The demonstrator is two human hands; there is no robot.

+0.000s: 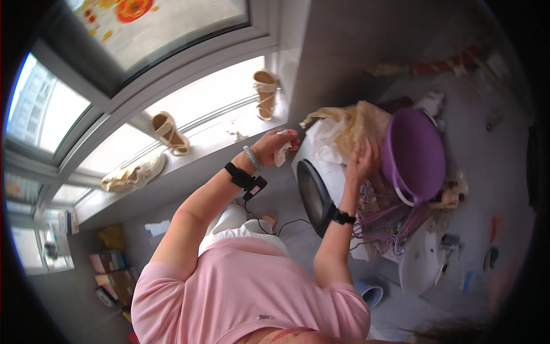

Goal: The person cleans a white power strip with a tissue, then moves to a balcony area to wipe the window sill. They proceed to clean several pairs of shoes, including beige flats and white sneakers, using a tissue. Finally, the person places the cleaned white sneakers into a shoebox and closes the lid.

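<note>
My left hand (274,150) is closed around a crumpled white tissue (281,155), just in front of the windowsill (215,134). To the right, my right hand (362,162) has its fingers stretched out, at the edge of a crumpled beige plastic bag (366,119) and a white one (327,140). Whether it touches the bags I cannot tell. A purple basin (413,155) stands right beside that hand. Below the bags is a white washing machine with a dark round door (314,198). A small white scrap (236,131) lies on the sill.
Two beige sandals (265,94) and a pale shoe (134,174) rest along the windowsill. Pink and purple hangers (389,223) pile up below the basin. A white sink (421,261), a blue bucket (369,294) and stacked boxes (117,282) stand around me.
</note>
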